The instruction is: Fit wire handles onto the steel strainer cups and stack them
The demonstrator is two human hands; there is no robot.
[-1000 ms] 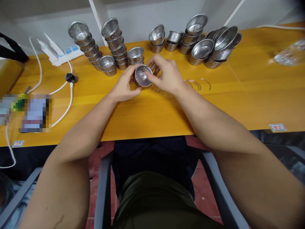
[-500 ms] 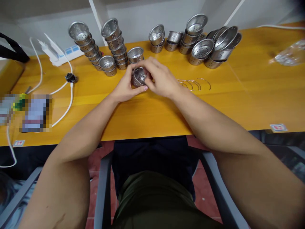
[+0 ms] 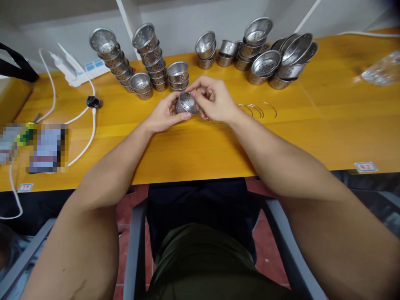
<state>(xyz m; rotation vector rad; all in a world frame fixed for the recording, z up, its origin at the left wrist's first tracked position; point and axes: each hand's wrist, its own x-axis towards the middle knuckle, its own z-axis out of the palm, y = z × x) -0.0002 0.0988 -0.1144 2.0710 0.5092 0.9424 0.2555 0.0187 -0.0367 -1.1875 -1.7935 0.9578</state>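
Cup [image 3: 186, 103] has turned between left grip [image 3: 163, 113] and right grip [image 3: 215, 100].

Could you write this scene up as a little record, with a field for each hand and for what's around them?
Left hand: holds a metal cup with small holes
Right hand: fingertips at the cup's right side
Right of the cup: thin curved wires on the table
Behind the hands: stacks of similar cups
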